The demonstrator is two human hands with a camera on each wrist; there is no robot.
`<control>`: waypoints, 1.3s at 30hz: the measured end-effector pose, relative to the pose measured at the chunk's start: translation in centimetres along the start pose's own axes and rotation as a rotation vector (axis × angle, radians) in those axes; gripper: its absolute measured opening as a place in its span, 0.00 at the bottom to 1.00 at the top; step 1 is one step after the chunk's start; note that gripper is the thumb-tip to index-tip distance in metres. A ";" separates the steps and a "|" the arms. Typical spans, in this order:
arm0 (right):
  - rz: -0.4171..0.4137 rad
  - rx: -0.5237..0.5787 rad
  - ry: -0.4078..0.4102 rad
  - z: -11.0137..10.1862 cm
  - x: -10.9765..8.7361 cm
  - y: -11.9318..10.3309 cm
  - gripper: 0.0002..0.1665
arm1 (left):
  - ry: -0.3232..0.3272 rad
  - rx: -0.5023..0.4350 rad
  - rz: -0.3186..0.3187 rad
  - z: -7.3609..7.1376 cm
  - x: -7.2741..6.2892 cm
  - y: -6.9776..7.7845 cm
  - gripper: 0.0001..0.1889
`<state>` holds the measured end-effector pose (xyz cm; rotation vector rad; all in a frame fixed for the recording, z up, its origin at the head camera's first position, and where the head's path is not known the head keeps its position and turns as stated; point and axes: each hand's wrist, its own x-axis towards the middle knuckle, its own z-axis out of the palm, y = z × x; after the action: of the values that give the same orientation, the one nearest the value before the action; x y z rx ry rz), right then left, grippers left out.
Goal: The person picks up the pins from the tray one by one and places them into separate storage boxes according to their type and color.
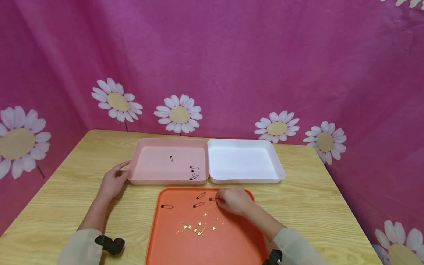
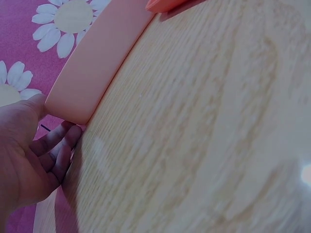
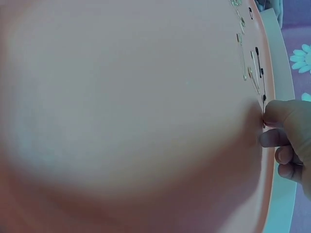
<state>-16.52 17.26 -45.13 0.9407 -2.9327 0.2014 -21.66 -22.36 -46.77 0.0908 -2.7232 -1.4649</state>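
Note:
On the orange tray [image 1: 205, 250], my right hand [image 1: 234, 200] pinches one end of a black safety pin [image 1: 212, 199] close to the far rim. The pin's other end points left, out past the fingertips [image 3: 270, 112]. Several other black safety pins [image 1: 198, 204] lie left of it, and small gold safety pins [image 1: 201, 231] are scattered nearer the tray's middle. My left hand [image 1: 112, 183] rests against the left outer wall of a pink tray [image 1: 159, 182], its fingers [image 2: 62, 154] loosely bent at the corner.
Several black safety pins [image 1: 194, 176] lie inside the pink tray, mostly toward its right end. Touching its right side is a white tray [image 1: 245, 181]. All three trays stand on a wooden table [image 1: 318, 206], with a pink flowered curtain [image 1: 225, 66] behind it.

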 end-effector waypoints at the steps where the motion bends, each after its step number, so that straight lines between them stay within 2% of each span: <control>1: -0.004 -0.009 0.002 0.0 0.1 0.0 0.03 | 0.002 0.000 0.002 0.0 0.0 0.0 0.24; 3: 0.001 -0.009 0.005 0.1 0.2 0.0 0.04 | 0.004 -0.003 0.004 0.0 0.0 0.0 0.24; 6: 0.058 0.087 0.003 0.1 0.3 0.2 0.04 | 0.001 -0.008 0.007 0.0 0.0 0.1 0.24; 9: 0.137 0.261 0.012 0.1 0.2 0.5 0.04 | -0.001 -0.015 0.009 0.0 0.0 0.1 0.24; 15: 0.187 0.675 0.049 0.0 0.2 1.0 0.06 | 0.003 -0.015 0.009 0.1 0.0 0.1 0.24; 20: 0.303 0.897 0.006 -0.3 0.5 0.9 0.11 | 0.004 -0.014 0.002 0.1 -0.1 0.1 0.24; 27: 0.350 1.035 0.044 -0.6 2.1 0.5 0.13 | 0.019 -0.015 0.026 0.0 -0.1 0.1 0.23; 32: 0.419 1.051 0.050 -1.1 3.9 0.3 0.15 | 0.006 -0.027 0.024 -0.1 -0.1 0.0 0.23; 39: 0.445 1.124 0.042 -2.0 6.6 -0.6 0.18 | 0.007 -0.023 0.016 0.0 -0.1 -0.1 0.24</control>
<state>-21.49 13.30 -42.51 0.2240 -2.7861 1.9518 -21.60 -22.43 -46.89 0.0724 -2.6944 -1.4885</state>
